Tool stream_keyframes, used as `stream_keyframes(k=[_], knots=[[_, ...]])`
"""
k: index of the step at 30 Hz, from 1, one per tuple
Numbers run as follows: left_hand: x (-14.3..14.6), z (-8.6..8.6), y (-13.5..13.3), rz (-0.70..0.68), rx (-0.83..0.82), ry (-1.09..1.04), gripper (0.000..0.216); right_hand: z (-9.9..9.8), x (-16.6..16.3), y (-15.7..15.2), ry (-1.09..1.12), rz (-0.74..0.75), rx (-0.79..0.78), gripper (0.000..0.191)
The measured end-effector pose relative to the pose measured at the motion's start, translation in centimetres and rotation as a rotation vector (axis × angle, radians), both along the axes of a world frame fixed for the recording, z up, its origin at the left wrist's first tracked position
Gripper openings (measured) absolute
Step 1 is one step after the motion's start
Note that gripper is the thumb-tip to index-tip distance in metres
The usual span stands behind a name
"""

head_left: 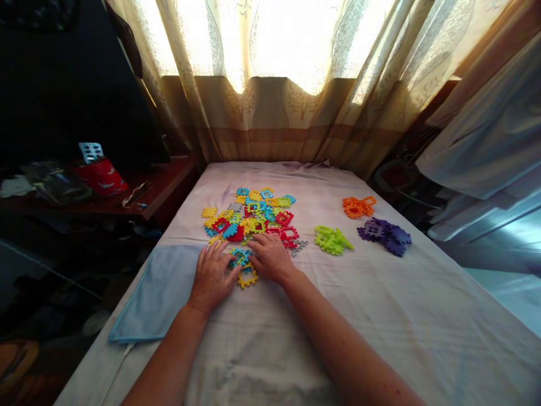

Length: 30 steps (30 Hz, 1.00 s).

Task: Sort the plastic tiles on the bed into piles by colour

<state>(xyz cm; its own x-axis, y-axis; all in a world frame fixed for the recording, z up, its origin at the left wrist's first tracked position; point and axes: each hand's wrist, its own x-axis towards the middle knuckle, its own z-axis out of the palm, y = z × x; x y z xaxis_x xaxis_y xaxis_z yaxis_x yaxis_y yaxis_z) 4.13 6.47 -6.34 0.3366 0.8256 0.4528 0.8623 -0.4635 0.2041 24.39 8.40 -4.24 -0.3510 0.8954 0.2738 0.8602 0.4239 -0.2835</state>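
A mixed heap of plastic interlocking puzzle pieces (253, 211) in red, yellow, blue, green and grey lies in front of my hands. My left hand (212, 277) rests at its near left edge, fingers spread and thumb toward a blue piece (240, 256). Across from it, my right hand (271, 257) reaches over the near edge with fingers stretched out, beside the red pieces (287, 235). Between the hands, nearest me, sits a yellow square frame piece (248, 277). What lies under the fingertips is partly hidden. Neither hand visibly grips a piece.
Sorted by colour at the right are piles of lime green pieces (332, 239), orange pieces (358, 207) and dark purple pieces (384, 234). A blue pad (158, 293) with a cable lies at left. A dark wooden desk (169, 183) holds a red cup (103, 176).
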Motion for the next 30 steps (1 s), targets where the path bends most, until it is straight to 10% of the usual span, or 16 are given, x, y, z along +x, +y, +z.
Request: stream_keyframes(k=[21,30], knots=[[-1.7,0.6,1.6,0.082,-0.352,-0.505,0.028,0.0,-4.1,-0.1,0.043,-0.063,-0.024,0.05],[-1.6,0.5,1.8,0.086,-0.38,-0.601,0.032,-0.1,-4.5,0.3,0.025,-0.088,-0.039,0.029]])
